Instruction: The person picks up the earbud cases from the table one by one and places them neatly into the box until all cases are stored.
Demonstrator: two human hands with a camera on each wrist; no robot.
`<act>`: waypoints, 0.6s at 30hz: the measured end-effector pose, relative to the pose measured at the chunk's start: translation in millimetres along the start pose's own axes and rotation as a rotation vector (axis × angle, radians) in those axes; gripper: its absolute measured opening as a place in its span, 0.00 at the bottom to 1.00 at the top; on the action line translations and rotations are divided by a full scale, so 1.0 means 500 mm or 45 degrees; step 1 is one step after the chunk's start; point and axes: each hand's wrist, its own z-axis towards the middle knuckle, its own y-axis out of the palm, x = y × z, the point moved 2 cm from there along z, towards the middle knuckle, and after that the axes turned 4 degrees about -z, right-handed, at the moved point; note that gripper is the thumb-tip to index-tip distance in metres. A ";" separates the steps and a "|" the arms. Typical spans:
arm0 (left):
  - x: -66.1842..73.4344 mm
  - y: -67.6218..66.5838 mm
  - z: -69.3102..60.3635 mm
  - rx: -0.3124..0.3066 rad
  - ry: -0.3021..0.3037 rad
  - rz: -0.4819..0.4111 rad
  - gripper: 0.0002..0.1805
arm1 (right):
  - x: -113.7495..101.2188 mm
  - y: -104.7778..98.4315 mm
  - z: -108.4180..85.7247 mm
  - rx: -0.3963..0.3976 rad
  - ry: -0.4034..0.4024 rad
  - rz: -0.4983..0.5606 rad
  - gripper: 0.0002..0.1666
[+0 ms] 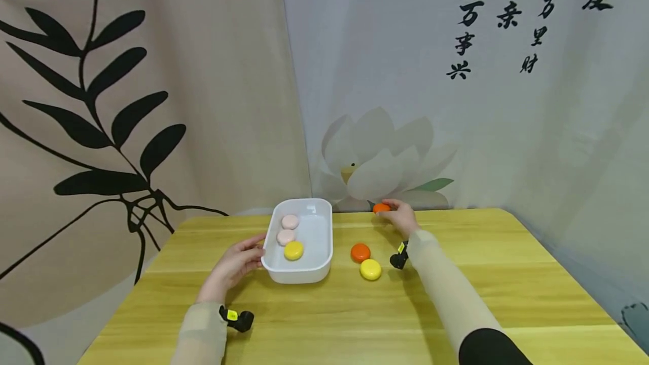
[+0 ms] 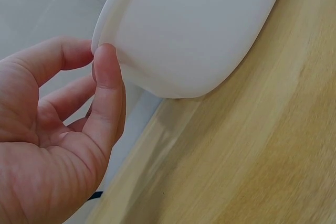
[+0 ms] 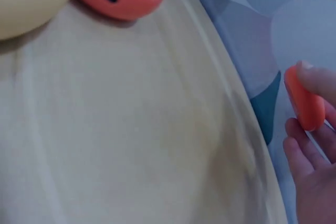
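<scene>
My left hand [image 1: 238, 263] pinches the left rim of a white rectangular tub [image 1: 319, 241]; the left wrist view shows thumb and fingers of the hand [image 2: 63, 114] at the rim of the tub [image 2: 184, 35]. Inside the tub lie two pale pink discs [image 1: 290, 222] [image 1: 286, 237] and a yellow disc [image 1: 293, 250]. By the table's far edge, my right hand [image 1: 401, 218] holds an orange disc [image 1: 381, 208] between thumb and fingers. In the right wrist view the orange disc [image 3: 305, 100] is tilted on edge in the hand [image 3: 317, 182].
On the wooden table [image 1: 324, 331], right of the tub, an orange disc [image 1: 360, 253] and a yellow disc [image 1: 370, 270] lie close together. A printed curtain [image 1: 243, 100] hangs behind the far table edge.
</scene>
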 end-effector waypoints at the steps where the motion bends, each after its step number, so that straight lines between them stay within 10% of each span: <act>1: -0.001 -0.001 0.000 -0.001 -0.004 0.002 0.29 | -0.003 -0.001 0.000 -0.003 0.000 -0.002 0.33; 18: -0.003 -0.004 0.000 -0.024 -0.002 -0.009 0.31 | -0.056 -0.004 -0.016 -0.024 -0.091 0.019 0.32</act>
